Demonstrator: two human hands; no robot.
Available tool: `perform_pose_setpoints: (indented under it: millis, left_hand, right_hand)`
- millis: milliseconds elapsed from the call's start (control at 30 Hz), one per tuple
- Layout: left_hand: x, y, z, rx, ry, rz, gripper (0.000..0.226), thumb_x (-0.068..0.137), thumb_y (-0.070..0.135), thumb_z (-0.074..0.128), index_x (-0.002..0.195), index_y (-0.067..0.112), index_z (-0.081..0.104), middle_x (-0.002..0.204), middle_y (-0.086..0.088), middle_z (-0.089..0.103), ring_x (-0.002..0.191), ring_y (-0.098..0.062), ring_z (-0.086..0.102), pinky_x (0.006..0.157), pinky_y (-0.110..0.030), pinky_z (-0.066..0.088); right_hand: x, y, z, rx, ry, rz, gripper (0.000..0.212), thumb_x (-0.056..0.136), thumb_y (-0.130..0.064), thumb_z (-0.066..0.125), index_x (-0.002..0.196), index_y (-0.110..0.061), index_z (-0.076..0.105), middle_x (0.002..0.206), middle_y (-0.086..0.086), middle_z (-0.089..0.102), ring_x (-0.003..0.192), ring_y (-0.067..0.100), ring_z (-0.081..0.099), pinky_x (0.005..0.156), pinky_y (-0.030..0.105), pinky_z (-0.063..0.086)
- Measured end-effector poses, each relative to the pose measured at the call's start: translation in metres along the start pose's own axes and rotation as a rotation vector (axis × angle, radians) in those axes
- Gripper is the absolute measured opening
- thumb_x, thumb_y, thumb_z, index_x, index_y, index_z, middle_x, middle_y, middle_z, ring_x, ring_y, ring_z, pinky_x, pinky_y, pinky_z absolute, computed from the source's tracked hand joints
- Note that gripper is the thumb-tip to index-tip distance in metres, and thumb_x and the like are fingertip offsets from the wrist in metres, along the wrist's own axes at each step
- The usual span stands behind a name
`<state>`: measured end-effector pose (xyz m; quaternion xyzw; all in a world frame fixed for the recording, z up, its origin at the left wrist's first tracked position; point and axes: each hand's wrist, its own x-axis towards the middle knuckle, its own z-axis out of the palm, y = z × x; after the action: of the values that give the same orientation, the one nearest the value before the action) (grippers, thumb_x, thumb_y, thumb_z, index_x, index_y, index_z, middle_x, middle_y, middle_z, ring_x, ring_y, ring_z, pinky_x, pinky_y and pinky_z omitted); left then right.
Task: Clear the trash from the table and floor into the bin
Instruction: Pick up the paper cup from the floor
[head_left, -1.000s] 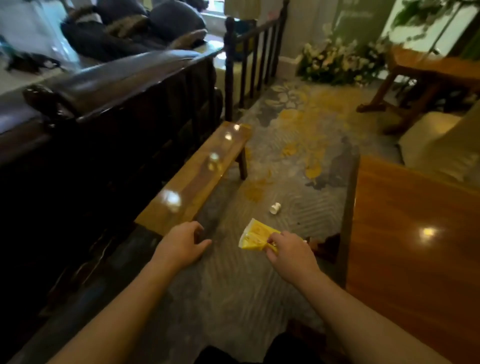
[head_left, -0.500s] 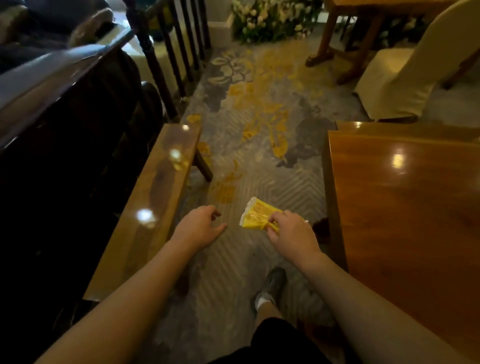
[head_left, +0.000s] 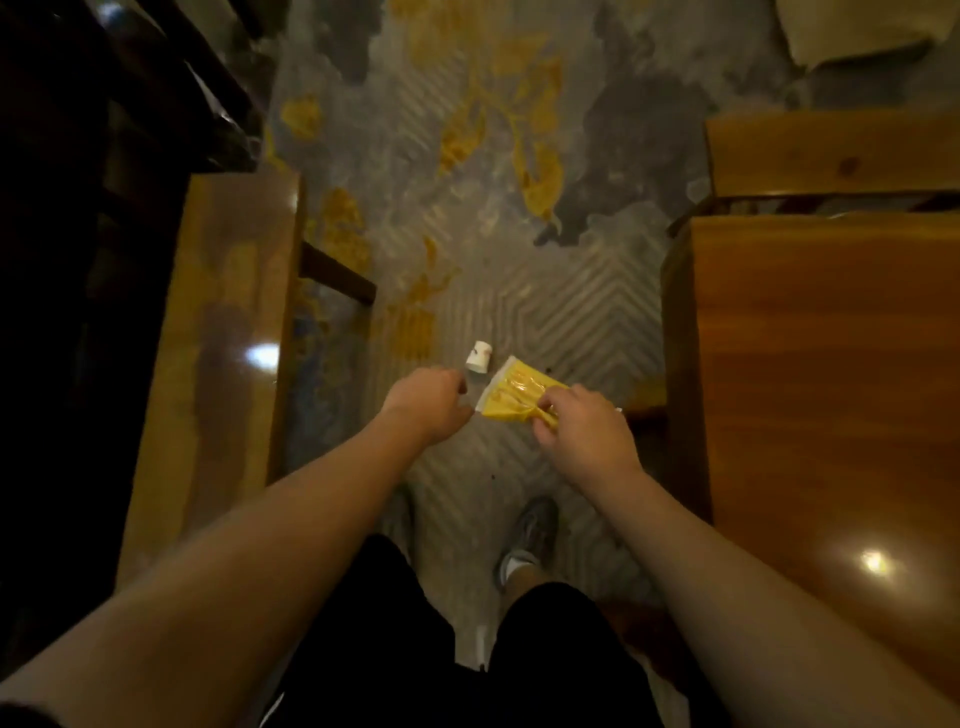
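From the head camera I look straight down at the carpet (head_left: 519, 291), patterned grey and yellow. My right hand (head_left: 582, 436) has its grip pinched closed on one crumpled end of a yellow wrapper (head_left: 511, 392), which hangs above the floor between my two hands. My left hand (head_left: 428, 400) is loosely curled with nothing in it that I can see; I cannot tell how far its fingers are spread. Just beyond it, a small white cup (head_left: 478, 356) lies on its side on the carpet, near the wrapper's far edge. A glossy wooden counter (head_left: 831, 364) stands to my right, a low wooden bench (head_left: 218, 338) to my left. My shoe (head_left: 532, 535) shows below.
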<state>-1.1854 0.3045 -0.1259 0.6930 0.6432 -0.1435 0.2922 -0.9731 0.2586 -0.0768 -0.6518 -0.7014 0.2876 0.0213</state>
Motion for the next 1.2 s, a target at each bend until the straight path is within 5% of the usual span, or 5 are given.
perform_pose_setpoints:
  millis: [233,567,833,1000,1200]
  left_hand:
    - [0.186,-0.047,0.071,0.166,-0.097,0.049,0.033,0.087,0.039,0.059,0.117,0.024,0.063,0.114,-0.006,0.065,0.101,-0.027,0.06,0.071,-0.036,0.045]
    - [0.4,-0.116,0.223,0.451,-0.089,0.234,0.059,0.078,0.029,0.072,0.131,0.017,0.048,0.125,-0.012,0.057,0.111,-0.033,0.055,0.081,-0.046,0.046]
    - [0.492,-0.134,0.301,0.58,-0.107,0.273,0.107,0.082,0.042,0.071,0.156,0.02,-0.004,0.164,-0.014,0.002,0.147,-0.042,0.004,0.11,-0.061,0.024]
    - [0.487,-0.144,0.315,0.552,-0.165,0.277,0.089,0.074,0.037,0.078,0.146,0.013,0.03,0.142,-0.018,0.045,0.128,-0.038,0.043,0.101,-0.053,0.039]
    - [0.423,-0.154,0.258,0.514,-0.08,0.345,0.073,0.068,0.041,0.079,0.128,0.017,0.045,0.124,-0.012,0.054,0.111,-0.032,0.053,0.09,-0.044,0.043]
  right_hand:
    - [0.088,0.04,0.098,0.087,-0.031,0.205,0.024,0.091,-0.035,0.061,0.111,-0.022,0.064,0.107,0.004,0.063,0.098,0.025,0.057,0.08,0.041,0.048]
    - [0.194,0.102,0.26,0.168,-0.113,0.368,0.026,0.091,-0.034,0.062,0.114,-0.022,0.064,0.11,0.004,0.062,0.102,0.025,0.055,0.086,0.045,0.048]
    - [0.236,0.135,0.334,0.135,-0.139,0.35,0.024,0.088,-0.032,0.066,0.109,-0.02,0.066,0.106,0.004,0.062,0.101,0.024,0.056,0.085,0.048,0.05]
    - [0.24,0.14,0.352,0.13,-0.152,0.339,0.023,0.088,-0.029,0.068,0.108,-0.018,0.066,0.103,0.005,0.062,0.098,0.025,0.057,0.082,0.047,0.051]
    - [0.235,0.108,0.304,0.123,-0.153,0.362,0.023,0.088,-0.03,0.066,0.108,-0.02,0.066,0.103,0.004,0.061,0.098,0.025,0.056,0.083,0.046,0.05]
